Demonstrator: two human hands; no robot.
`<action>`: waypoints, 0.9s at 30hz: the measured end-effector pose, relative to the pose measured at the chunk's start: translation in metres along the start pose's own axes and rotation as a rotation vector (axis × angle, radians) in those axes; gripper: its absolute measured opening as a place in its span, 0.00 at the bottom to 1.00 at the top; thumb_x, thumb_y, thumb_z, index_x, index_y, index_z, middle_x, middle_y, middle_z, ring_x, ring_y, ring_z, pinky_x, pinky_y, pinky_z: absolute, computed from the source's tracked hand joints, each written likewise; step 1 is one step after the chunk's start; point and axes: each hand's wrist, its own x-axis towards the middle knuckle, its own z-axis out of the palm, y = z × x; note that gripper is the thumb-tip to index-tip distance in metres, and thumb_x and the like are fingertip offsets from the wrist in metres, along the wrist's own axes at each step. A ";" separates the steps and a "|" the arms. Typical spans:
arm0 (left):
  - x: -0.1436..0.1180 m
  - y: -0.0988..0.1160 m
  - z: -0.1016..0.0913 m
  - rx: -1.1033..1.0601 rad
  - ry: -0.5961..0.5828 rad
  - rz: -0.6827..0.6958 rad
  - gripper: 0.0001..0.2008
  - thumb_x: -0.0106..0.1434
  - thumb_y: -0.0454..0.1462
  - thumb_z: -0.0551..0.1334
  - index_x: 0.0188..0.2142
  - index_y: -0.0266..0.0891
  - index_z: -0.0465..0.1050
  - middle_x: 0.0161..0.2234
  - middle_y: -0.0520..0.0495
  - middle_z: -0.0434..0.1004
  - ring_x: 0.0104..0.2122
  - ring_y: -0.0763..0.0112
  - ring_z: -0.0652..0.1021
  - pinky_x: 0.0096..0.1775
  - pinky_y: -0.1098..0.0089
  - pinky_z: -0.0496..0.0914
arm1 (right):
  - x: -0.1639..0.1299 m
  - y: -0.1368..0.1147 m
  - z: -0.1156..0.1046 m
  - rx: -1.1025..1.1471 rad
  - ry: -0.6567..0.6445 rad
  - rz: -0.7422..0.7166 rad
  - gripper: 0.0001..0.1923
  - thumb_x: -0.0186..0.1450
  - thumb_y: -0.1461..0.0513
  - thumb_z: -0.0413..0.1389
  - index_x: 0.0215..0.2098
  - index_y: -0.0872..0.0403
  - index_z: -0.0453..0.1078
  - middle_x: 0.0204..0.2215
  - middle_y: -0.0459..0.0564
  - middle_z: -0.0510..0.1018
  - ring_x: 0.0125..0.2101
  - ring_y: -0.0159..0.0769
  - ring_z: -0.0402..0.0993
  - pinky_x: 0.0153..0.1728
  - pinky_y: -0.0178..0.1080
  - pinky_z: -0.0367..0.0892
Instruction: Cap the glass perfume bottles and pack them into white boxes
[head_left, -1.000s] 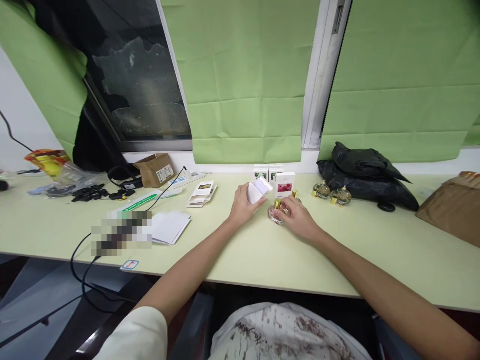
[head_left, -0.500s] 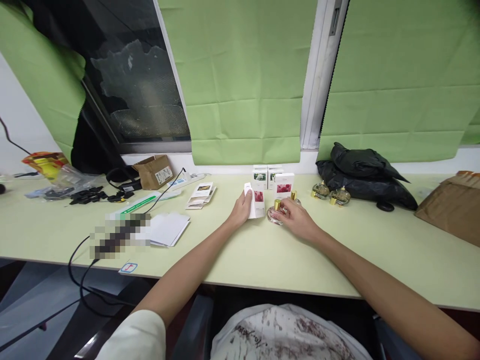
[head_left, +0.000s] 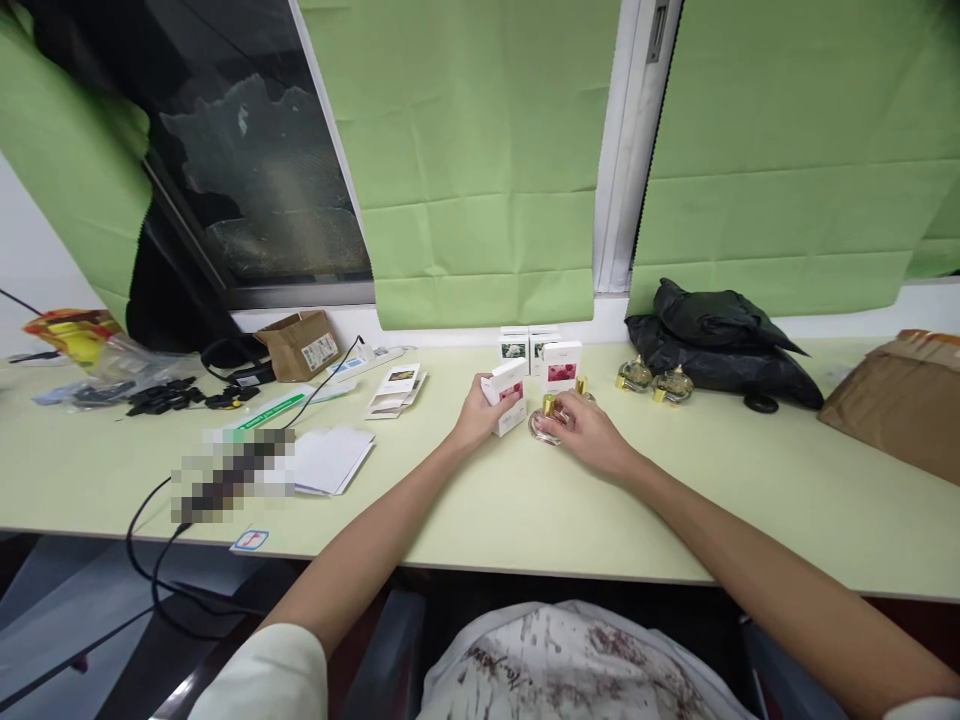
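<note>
My left hand [head_left: 480,414] is closed around a small white carton [head_left: 510,392] with a red flower picture, held upright at the table. Just to its right, my right hand [head_left: 589,430] has its fingers on a round glass perfume bottle [head_left: 541,427] with a gold cap. A second gold-capped bottle [head_left: 582,386] is partly hidden behind that hand. Behind the hands stands another white carton [head_left: 561,362] with a red flower picture. Two white cartons with white flower pictures [head_left: 514,345] stand farther back.
Two more perfume bottles [head_left: 673,386] lie near black plastic bags [head_left: 724,345] on the right. A cardboard box [head_left: 900,400] stands at far right. Flattened cartons [head_left: 396,390], white papers [head_left: 330,460], cables and a small brown box [head_left: 298,346] occupy the left side.
The carton in my left hand has turned so its flower face shows more fully toward me. My right hand stays at the bottle. The view has shifted slightly.
</note>
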 end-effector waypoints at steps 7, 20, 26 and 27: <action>0.003 0.002 -0.002 -0.005 -0.015 -0.009 0.29 0.58 0.49 0.74 0.51 0.41 0.65 0.50 0.40 0.80 0.50 0.56 0.80 0.48 0.58 0.76 | 0.001 0.001 0.001 0.012 0.012 -0.004 0.12 0.72 0.49 0.55 0.43 0.48 0.71 0.39 0.48 0.77 0.39 0.41 0.72 0.41 0.42 0.65; -0.004 0.003 0.001 0.211 -0.125 0.103 0.21 0.65 0.45 0.69 0.54 0.42 0.70 0.51 0.42 0.80 0.50 0.58 0.80 0.53 0.58 0.73 | 0.000 -0.005 -0.005 -0.074 0.008 -0.055 0.12 0.71 0.50 0.57 0.36 0.48 0.67 0.38 0.49 0.77 0.42 0.43 0.71 0.42 0.41 0.64; -0.005 0.009 -0.010 0.584 -0.106 0.359 0.19 0.65 0.29 0.62 0.54 0.45 0.71 0.53 0.44 0.74 0.54 0.57 0.74 0.56 0.58 0.69 | 0.001 -0.005 -0.005 -0.046 -0.009 -0.009 0.13 0.70 0.50 0.57 0.36 0.49 0.68 0.36 0.47 0.78 0.37 0.41 0.71 0.37 0.40 0.61; -0.004 0.008 -0.011 0.612 -0.107 0.360 0.22 0.62 0.26 0.61 0.54 0.45 0.71 0.53 0.44 0.74 0.54 0.57 0.73 0.56 0.58 0.69 | 0.001 -0.005 -0.005 -0.033 -0.013 0.002 0.13 0.70 0.50 0.58 0.37 0.49 0.68 0.35 0.47 0.78 0.35 0.40 0.71 0.36 0.39 0.60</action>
